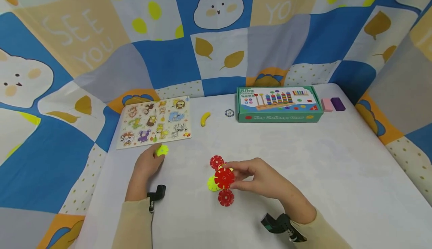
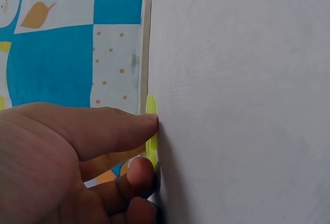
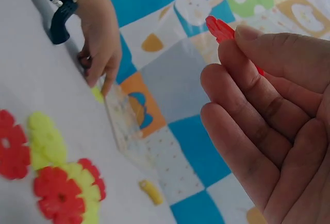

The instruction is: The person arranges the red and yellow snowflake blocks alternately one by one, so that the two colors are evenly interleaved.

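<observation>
My left hand (image 1: pixel 147 162) pinches a yellow notched disc (image 1: pixel 162 150) low over the table, near the front edge of the animal puzzle board (image 1: pixel 188 135). In the left wrist view that disc (image 2: pixel 150 147) appears edge-on between thumb and fingers. Between thumb and index finger my right hand (image 1: pixel 258 176) holds a red notched disc (image 1: pixel 224 178), also seen edge-on in the right wrist view. It overlaps, in the head view, a group of red and yellow discs. Among these, a red disc (image 3: pixel 59 195) and a yellow disc (image 3: pixel 46 139) lie on the table.
Behind the hands are a small yellow banana piece (image 1: pixel 205 119), a small round patterned token (image 1: pixel 229 113) and a green Ring Challenge Game box (image 1: pixel 278 118). Beside the box lie a pink block (image 1: pixel 327 105) and a purple block (image 1: pixel 338 104). A patterned cloth (image 1: pixel 222 61) hangs behind the table.
</observation>
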The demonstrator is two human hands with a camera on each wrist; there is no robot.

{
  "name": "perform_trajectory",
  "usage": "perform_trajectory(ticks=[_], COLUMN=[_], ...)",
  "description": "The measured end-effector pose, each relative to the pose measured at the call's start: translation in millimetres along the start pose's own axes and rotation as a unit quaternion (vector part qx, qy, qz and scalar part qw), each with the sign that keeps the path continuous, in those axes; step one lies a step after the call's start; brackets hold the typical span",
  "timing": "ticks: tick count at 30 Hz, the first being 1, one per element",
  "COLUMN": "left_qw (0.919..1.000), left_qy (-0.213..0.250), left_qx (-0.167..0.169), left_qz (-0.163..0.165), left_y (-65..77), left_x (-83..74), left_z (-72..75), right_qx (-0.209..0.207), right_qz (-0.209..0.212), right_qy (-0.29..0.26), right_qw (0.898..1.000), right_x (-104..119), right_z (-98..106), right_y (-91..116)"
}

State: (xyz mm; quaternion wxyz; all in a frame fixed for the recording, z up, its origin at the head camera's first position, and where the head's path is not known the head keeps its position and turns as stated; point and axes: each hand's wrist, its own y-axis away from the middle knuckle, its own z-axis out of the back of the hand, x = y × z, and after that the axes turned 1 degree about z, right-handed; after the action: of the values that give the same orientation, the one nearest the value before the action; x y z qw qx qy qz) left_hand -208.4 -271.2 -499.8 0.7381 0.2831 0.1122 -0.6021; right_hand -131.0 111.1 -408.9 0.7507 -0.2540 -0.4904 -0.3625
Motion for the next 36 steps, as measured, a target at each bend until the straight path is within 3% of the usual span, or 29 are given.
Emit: perform_trajectory(ticks=[5, 14, 19, 24, 36], left_qw=[0.9999, 0.9996, 0.9996, 0.9996, 0.9993], left_qy=[0.0, 0.001, 0.013, 0.019, 0.024], left_qx=[-0.01, -0.021, -0.024, -0.018, -0.018], left_qz=[-0.007, -0.018, -0.007, 0.006, 0.021], left_y=[-2.0, -6.7, -6.4, -5.6, -6.3], left_x=[-1.7, 0.4, 4.7, 6.8, 4.7], left_z=[2.5, 1.9, 0.0, -2.0, -1.4], right_qx=[-0.003, -0.056, -0.07, -0.07, -0.079], right_qz=[0.019, 0.021, 0.018, -0.017, -0.097], right_qy=[0.005, -0.019, -0.024, -0.011, -0.012], right_qw=[1.0, 0.998, 0.997, 0.997, 0.992], right_x=[13.7, 20.6, 10.3, -2.7, -46.5], right_z=[4.3, -2.2, -14.3, -30.2, -76.6], right_y=[-28.4, -92.4, -130.4, -159.9, -207.9])
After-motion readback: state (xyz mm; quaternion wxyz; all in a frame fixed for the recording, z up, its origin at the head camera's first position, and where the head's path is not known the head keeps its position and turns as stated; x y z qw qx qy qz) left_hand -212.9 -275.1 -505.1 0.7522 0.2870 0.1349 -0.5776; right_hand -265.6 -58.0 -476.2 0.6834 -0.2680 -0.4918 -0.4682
